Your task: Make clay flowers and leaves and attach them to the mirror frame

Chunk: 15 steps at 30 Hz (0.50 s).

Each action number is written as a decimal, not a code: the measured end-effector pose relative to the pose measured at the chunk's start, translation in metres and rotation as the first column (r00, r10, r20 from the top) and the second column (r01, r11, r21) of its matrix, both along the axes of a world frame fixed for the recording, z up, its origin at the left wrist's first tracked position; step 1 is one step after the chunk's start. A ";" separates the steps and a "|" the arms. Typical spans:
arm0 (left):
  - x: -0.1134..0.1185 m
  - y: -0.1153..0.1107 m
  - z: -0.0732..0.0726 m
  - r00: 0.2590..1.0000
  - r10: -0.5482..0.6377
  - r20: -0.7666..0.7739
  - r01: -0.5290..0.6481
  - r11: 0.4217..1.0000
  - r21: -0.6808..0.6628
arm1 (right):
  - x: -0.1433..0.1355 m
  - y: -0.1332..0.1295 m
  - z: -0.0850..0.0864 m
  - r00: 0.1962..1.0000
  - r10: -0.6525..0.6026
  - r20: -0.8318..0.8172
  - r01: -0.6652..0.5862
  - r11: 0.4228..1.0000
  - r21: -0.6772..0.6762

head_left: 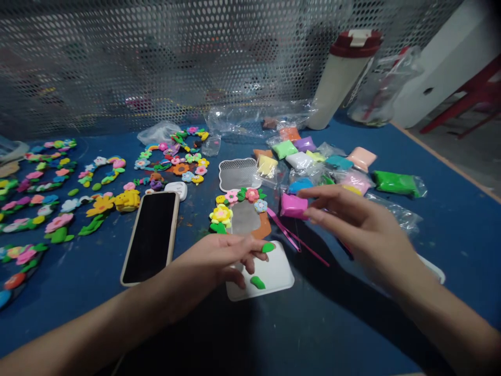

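My left hand (pixel 225 256) is over a white board (pixel 279 274), fingers loosely bent. A green clay leaf (pixel 268 247) rests on its index fingertip. Another green clay leaf (pixel 257 282) lies on the board below. Just beyond is a small mirror frame (pixel 263 227) with brown clay on one side and clay flowers around it. My right hand (pixel 352 224) hovers at the right with thumb and index apart, nothing visible between them. Its fingertips overlap the edge of a bright pink clay packet (pixel 293 207); contact is unclear. Pink modelling tools (pixel 287 235) lie beside the mirror.
A phone (pixel 151 237) and white earbud case (pixel 177 190) lie left of the mirrors. Clay-decorated frames (pixel 102 171) fill the far left. Several clay packets (pixel 338 162), a plain mirror (pixel 239 175) and a tumbler (pixel 342 78) stand toward the perforated metal panel (pixel 156 62).
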<state>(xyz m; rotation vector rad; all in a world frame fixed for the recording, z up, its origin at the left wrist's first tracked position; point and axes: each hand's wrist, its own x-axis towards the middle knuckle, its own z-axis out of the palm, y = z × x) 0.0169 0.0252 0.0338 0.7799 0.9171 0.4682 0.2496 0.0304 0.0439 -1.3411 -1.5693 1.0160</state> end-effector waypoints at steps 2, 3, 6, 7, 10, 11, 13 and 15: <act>0.000 0.002 -0.003 0.997 -0.019 -0.076 0.025 0.996 0.081 | 0.013 0.006 0.001 0.997 -0.046 0.068 0.046 0.999 -0.005; 0.001 0.003 -0.003 0.994 -0.026 -0.106 0.037 0.995 0.096 | 0.018 0.008 0.002 0.992 -0.035 0.121 0.038 0.999 -0.018; 0.001 0.003 0.000 0.988 -0.049 -0.148 0.063 0.994 0.087 | 0.023 0.005 0.004 0.966 0.022 0.257 -0.043 0.996 0.077; 0.002 0.003 0.001 0.988 -0.058 -0.146 0.071 0.994 0.087 | 0.020 0.002 0.005 0.955 0.050 0.292 -0.095 0.986 0.140; 0.003 -0.001 0.005 0.993 -0.089 -0.075 0.094 0.993 0.066 | 0.004 -0.009 0.006 0.921 0.176 0.348 -0.289 0.907 0.307; 0.003 -0.002 0.006 0.995 -0.092 -0.039 0.094 0.994 0.047 | -0.003 -0.013 0.005 0.912 0.214 0.349 -0.331 0.888 0.320; 0.003 -0.004 0.007 0.995 -0.095 0.023 0.095 0.995 0.005 | -0.017 -0.019 0.002 0.917 0.274 0.291 -0.369 0.858 0.356; 0.003 -0.004 0.008 0.994 -0.101 0.049 0.102 0.995 -0.016 | -0.027 -0.022 -0.002 0.924 0.298 0.239 -0.371 0.845 0.384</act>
